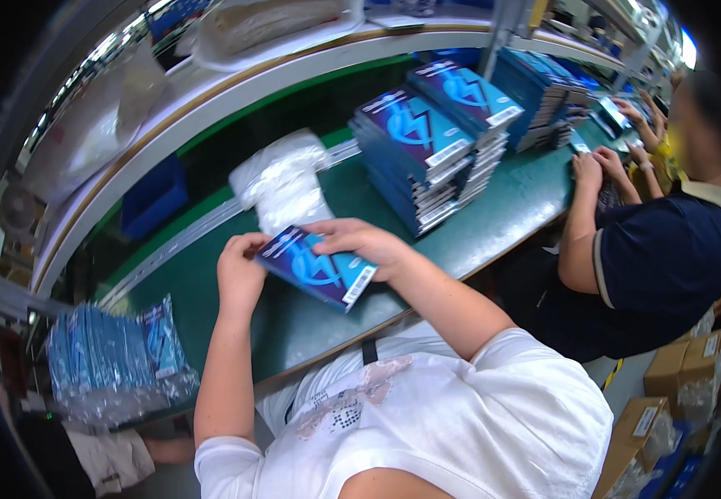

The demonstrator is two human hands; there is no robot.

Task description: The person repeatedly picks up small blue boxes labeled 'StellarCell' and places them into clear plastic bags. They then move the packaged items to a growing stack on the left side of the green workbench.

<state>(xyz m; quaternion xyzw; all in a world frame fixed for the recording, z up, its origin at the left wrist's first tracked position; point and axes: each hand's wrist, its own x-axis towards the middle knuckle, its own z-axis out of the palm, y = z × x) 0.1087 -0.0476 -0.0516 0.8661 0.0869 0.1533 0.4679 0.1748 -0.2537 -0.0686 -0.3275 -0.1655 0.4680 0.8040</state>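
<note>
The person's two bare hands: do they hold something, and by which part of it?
Both hold one flat blue box: the left hand grips its left end, and the right hand holds its far long edge, thumb on the printed face.

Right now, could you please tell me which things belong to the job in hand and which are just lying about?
Likely part of the job:
held box
stacked boxes
clear plastic
bagged boxes

Apparently lying about:
blue bin
floor cartons
</note>
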